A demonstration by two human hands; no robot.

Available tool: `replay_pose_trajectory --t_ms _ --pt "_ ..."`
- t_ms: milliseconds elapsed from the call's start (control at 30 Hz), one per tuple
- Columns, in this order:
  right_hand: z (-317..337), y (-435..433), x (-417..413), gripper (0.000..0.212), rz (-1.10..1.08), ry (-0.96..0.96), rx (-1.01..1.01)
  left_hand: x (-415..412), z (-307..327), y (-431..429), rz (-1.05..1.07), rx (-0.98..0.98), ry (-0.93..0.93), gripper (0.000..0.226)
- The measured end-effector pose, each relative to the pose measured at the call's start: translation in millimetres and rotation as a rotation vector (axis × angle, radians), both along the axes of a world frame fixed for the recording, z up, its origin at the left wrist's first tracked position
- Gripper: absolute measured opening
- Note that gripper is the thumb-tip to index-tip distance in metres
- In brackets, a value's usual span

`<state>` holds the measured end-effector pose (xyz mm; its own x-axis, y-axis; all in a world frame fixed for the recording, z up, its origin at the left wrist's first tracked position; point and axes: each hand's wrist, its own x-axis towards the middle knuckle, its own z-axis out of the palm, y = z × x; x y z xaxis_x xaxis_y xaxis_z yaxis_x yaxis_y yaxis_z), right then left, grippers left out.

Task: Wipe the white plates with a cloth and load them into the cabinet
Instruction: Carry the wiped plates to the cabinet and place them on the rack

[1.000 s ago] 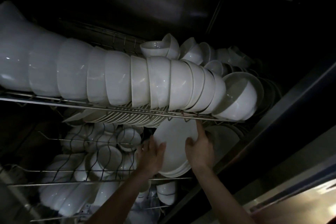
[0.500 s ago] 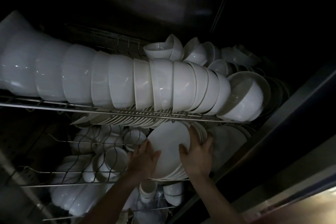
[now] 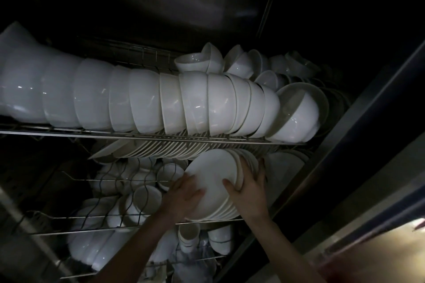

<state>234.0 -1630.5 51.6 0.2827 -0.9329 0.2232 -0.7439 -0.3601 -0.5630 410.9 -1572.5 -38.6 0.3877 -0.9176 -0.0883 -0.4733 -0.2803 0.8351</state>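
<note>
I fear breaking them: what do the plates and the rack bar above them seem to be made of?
Plates: probably glazed ceramic, since they are white and smooth with a faint sheen. Rack bar: likely bare steel, since it is grey with a dull shine.

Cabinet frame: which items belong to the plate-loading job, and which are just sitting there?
Job:
- plate stack
- right hand, gripping the stack's edge
- left hand, flat on its face
- middle rack, below the stack

Just there:
- bowl row on the top rack
- racked plates beneath it
- cups lower down
</note>
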Motion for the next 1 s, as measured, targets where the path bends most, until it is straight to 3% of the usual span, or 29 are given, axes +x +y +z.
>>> replay_pose_trajectory --t_ms 100,267,467,633,767,900,1000 --pt "0 0 -1 0.082 0.011 -0.013 0.014 -3 1 4 0.009 -0.044 0.078 0.067" --pt "1 3 -1 0.083 -0.004 0.024 -0.011 -2 1 12 -0.096 -0.044 -0.078 0.062" --pt "4 15 -7 0.076 0.018 0.062 -0.132 -1 10 21 -0.051 -0.085 0.06 0.056" --pt "11 37 -24 0.059 0.145 0.132 -0.203 -4 27 33 -0.078 -0.137 -0.133 0.047" --pt "23 63 -53 0.044 0.288 0.169 -0.175 -20 52 54 -0.045 -0.296 -0.293 0.028" --pt "34 99 -100 0.034 0.331 0.179 -0.196 -55 79 86 -0.174 -0.426 -0.454 0.016" --pt "33 131 -150 0.034 0.252 0.247 -0.148 -100 91 108 -0.28 -0.426 -0.494 0.031"
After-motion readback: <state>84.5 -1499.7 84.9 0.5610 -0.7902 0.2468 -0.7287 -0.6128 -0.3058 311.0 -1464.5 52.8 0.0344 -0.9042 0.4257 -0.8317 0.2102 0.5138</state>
